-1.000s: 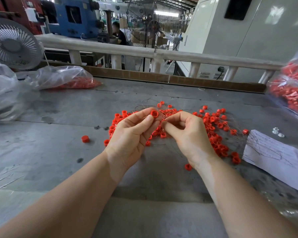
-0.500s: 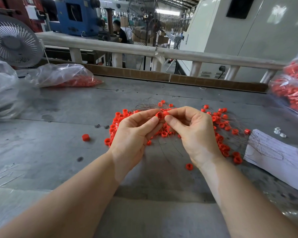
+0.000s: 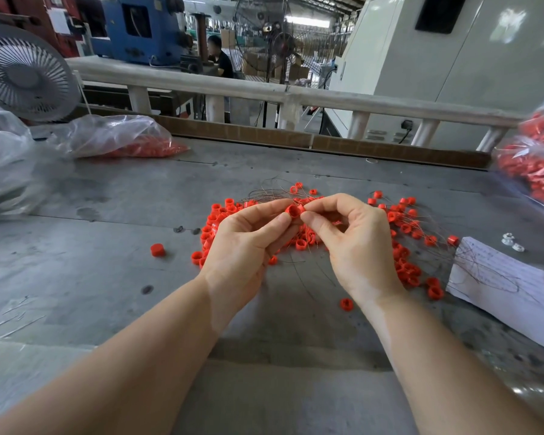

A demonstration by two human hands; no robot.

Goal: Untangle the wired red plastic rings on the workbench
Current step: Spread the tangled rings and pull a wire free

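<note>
a: what containers do you see, and what is inside them?

b: at the far left of the tabletop lies a clear plastic bag, on its side, with many red pieces in its right end. at the right edge there is a second clear bag, also full of red pieces, a little blurred. one more crumpled plastic bag is at the left edge; what is in it i cannot tell.

a: and the red rings with wire?

b: they are small, short tubes of bright red plastic, open in the middle. thin dark wires go through them and cross each other, so it makes a loose tangle. the tangle spreads in the middle of the tabletop, behind and under both hands, more to the right.

a: what do the hands do?

b: the left hand pinches one ring between thumb and forefinger, lifted over the pile. the right hand has curled fingers and its thumb and forefinger tips meet just beside that ring; it seems to pinch the wire there, but the wire is too thin to see.

a: something apart from the pile?

b: one single ring lies alone to the left, another loose ring near the right wrist. a white paper lies to the right with wire ends on it, and beside it small white parts.
</note>
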